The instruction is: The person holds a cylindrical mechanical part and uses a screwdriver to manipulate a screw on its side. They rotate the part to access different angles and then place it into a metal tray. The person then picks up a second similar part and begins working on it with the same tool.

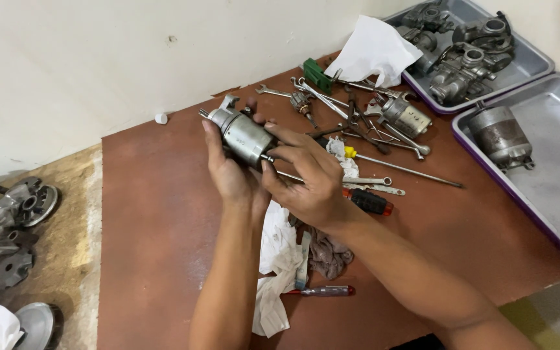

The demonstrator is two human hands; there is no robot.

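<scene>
Rags [280, 259] below wrists; left hand [228, 172] cradling motor [244, 134], right hand [306, 178] pinching its bolt [268, 157]: keep motor steady, twist straight.

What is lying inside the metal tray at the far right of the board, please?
Inside the metal tray, one grey cylindrical motor housing lies near its far end. The rest of the visible floor is bare; the near corner runs out of frame.

Wrenches [332, 97] lie scattered across the brown desk [163, 227], a red-handled screwdriver [367, 201] just beside them, rags [280, 259] heaped nearer, and carburettors [461, 55] fill the far metal tray [539, 61].
</scene>
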